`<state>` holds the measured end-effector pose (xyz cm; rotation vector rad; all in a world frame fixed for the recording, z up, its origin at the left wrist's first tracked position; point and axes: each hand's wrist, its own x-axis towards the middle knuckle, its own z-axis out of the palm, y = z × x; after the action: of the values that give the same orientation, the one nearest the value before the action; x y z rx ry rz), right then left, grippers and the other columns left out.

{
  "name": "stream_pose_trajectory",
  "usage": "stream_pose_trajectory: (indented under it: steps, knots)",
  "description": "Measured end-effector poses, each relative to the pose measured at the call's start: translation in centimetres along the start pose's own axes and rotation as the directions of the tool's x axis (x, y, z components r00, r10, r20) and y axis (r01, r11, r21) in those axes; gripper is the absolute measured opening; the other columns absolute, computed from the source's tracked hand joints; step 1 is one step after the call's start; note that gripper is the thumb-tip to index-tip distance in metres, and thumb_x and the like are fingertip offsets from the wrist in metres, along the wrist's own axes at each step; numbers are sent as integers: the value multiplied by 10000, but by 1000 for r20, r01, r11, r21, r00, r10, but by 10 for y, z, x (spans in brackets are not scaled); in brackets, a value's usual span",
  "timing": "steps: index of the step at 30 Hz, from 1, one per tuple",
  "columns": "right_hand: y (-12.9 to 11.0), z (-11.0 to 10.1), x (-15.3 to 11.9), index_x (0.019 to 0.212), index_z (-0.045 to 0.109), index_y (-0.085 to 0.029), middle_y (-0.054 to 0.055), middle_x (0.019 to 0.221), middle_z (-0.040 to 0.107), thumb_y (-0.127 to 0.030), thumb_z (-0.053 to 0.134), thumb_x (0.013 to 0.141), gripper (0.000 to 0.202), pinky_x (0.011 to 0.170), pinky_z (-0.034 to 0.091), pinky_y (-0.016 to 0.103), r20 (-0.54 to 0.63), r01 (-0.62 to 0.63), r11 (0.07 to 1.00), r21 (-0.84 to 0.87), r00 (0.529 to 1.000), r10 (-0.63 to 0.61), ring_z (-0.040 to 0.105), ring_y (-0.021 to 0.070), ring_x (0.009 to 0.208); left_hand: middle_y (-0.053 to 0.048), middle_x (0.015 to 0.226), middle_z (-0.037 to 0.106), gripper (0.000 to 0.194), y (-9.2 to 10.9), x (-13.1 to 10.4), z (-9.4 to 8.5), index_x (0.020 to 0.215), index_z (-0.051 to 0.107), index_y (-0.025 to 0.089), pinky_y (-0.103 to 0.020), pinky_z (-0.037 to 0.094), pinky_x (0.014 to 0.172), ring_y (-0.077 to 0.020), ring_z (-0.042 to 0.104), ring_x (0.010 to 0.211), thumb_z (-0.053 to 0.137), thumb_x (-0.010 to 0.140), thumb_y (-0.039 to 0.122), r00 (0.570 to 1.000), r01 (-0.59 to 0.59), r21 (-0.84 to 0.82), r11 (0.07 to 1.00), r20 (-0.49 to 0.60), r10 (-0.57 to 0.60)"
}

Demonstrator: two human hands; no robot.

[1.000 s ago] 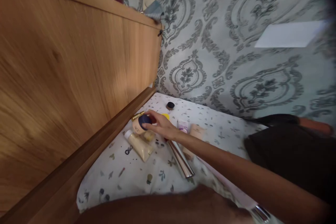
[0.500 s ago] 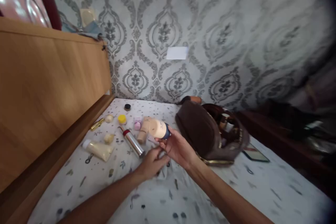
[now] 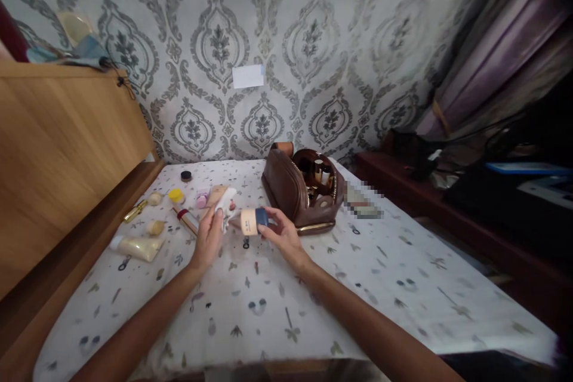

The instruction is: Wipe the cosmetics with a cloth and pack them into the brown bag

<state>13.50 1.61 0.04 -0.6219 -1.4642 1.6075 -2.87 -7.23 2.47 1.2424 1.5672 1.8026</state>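
My right hand grips a beige cosmetic bottle by its navy cap, holding it on its side above the sheet. White, patterned cloth or tissue is pinched in my left hand, just left of the bottle. Behind that hand lie a beige tube, partly hidden, and a pink-capped item. A silver tube with a red band rests beside my left fingers. Farther left are a yellow-lidded jar, small cream-coloured jars and a clear tube of cream.
An unzipped brown toiletry bag with bottles inside stands to the right. A blurred-out flat object lies past it. A black lid sits near the patterned wall. Wooden furniture borders the left side.
The view has swung right. My left hand has come up from the sheet with the white cloth or tissue. The bottle in my right hand has turned and moved clear of the beige tube.
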Motion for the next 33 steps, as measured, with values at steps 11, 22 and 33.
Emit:
stream_pose_trajectory:
  steps: [11,22,33]
  knots:
    - [14,-1,-10,1071,553,-257,22,913,643,-398,771,666,482,807,525,383,93,63,991,-122,994,-51,617,240,882,-122,1314,622,417,6,-25,40,1345,559,184,-461,396,1109,-246,516,1268,360,994,291,839,-533,520,668,428,336]
    - [19,5,-20,1119,523,-262,60,1166,582,-291,834,617,591,898,513,382,232,37,999,-22,972,-31,596,228,1043,-17,769,676,371,-18,-4,26,826,687,146,-265,496,748,-171,625,773,652,814,515,975,220,-86,972,52,-217]
    - [10,2,-20,1079,474,-246,36,1073,555,-341,828,641,571,685,523,298,79,75,994,-77,994,-69,610,163,817,-81,1247,651,560,-28,-17,28,1268,619,221,-277,542,764,-247,598,1115,616,835,576,925,373,-229,899,163,-342]
